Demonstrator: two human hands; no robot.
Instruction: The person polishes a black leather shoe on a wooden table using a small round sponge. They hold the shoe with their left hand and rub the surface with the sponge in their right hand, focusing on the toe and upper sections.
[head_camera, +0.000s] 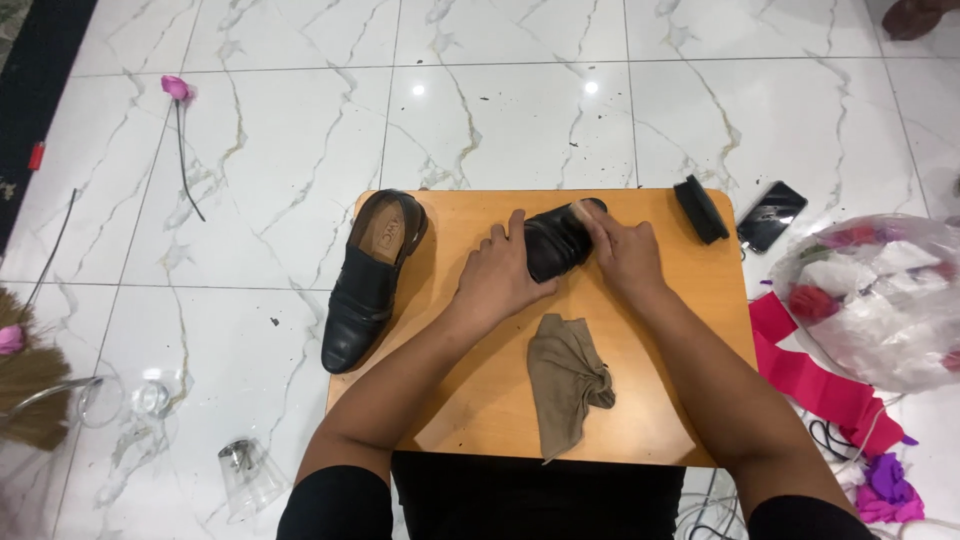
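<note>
Nearest me, tan cloth (567, 383) lies on the surface (690, 300); my left hand (497, 277) and right hand (623, 257) grip a black shoe (556, 240).

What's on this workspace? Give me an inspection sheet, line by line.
Surface: low wooden table on a white marble floor.
Job's things: black shoe lying sideways, held by both hands; second black shoe at the table's left edge, toe overhanging; brown cloth; black brush.
Clutter: phone, pink flower, glass tumbler, plastic bag of flowers, pink paper strips, broom.
Grippers: left hand grips the shoe; right hand presses on it.
Cables: thin wires at right.
Surroundings: dark mat at left.
</note>
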